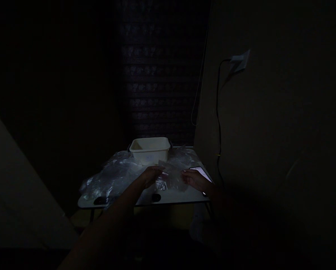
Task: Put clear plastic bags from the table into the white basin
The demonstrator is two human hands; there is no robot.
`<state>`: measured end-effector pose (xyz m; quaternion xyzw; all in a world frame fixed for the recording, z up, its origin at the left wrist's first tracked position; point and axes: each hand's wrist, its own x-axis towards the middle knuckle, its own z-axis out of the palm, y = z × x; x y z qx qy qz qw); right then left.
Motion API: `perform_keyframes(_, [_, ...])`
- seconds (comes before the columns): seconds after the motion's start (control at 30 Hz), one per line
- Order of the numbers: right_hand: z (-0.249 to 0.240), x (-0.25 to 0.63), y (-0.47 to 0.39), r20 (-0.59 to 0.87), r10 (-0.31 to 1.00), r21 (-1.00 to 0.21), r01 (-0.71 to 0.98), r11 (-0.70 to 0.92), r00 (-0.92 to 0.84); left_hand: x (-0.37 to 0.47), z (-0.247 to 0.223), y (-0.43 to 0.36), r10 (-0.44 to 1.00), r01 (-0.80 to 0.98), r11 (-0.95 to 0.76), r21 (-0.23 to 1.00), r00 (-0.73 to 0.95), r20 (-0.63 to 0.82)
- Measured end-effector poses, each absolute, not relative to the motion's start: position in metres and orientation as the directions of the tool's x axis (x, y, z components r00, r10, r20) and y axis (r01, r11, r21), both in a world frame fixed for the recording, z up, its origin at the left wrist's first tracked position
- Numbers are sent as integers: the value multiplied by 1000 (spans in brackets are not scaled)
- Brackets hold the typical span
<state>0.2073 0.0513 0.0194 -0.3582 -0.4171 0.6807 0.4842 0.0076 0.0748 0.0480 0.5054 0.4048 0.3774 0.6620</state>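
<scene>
A clear plastic bag (172, 179) is stretched between my two hands above the front of a small white table (173, 197). My left hand (152, 175) grips its left side, fingers closed. On the other side, my right hand (196, 179) pinches the bag's right edge. Behind the hands stands a white plastic tub (149, 155) with dark handles. More crumpled clear plastic (108, 178) covers the table's left part, and another heap of clear plastic (185, 155) lies right of the tub. The scene is very dark, so fine details are lost.
A lit phone or tablet (202, 172) lies at the table's right edge, partly behind my right hand. A black cable (219, 112) hangs from a wall socket (239, 62) on the right. Dark blinds (159, 75) cover the back. A pale panel (16, 187) stands at the left.
</scene>
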Motion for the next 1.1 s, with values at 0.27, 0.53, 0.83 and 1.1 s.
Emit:
perform_keyframes(0.27, [20,208,50,-108,956,-925,-326,-197,-272,11,48,72,903,-104,204,973,404,-146])
perform_keyframes(0.53, [18,210,53,-70,968,-937,-318,-146,-240,7,53,70,897,2,225,974,390,-208])
perform_keyframes(0.83, [18,213,55,-6,980,-968,-244,-56,-199,6,50,71,888,-27,253,967,403,-221])
perform_keyframes(1.1, [15,217,57,-15,988,-983,-177,-43,-153,6,36,76,938,188,87,978,315,-144])
